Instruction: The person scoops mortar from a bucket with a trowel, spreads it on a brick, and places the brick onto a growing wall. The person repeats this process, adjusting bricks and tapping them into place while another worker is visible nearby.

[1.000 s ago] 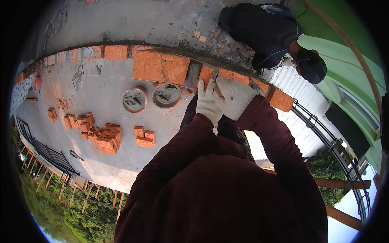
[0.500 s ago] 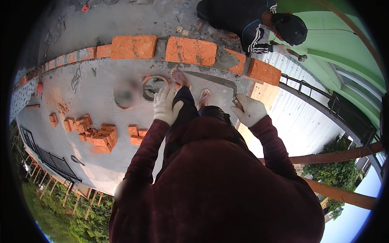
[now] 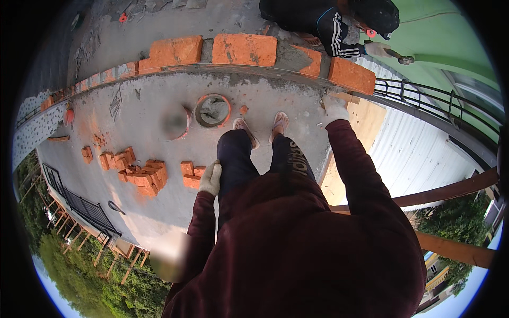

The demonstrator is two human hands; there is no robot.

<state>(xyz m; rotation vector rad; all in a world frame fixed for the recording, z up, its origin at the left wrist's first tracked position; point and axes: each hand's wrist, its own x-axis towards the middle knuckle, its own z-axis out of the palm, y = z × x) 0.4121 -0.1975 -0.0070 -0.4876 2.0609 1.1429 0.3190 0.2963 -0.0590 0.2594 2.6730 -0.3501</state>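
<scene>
Brick wall (image 3: 244,50): partly topped, gaps left
Brick pile (image 3: 146,178): unlaid
Left hand (image 3: 210,178): fingers unclear
Right hand (image 3: 335,109): cannot tell fingers

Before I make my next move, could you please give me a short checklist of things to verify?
1. Right hand grip: cannot tell; it is near the end brick, any held tool unclear.
2. Left hand free: cannot tell; it is beside the left leg, palm hidden.
3. Mortar supply: ok; some shows in the clear-view bucket.
4. Spare bricks: ok; piled on the floor to the left.
5. Co-worker's hand clear of yours: ok; it is apart, holding a hammer.
</scene>
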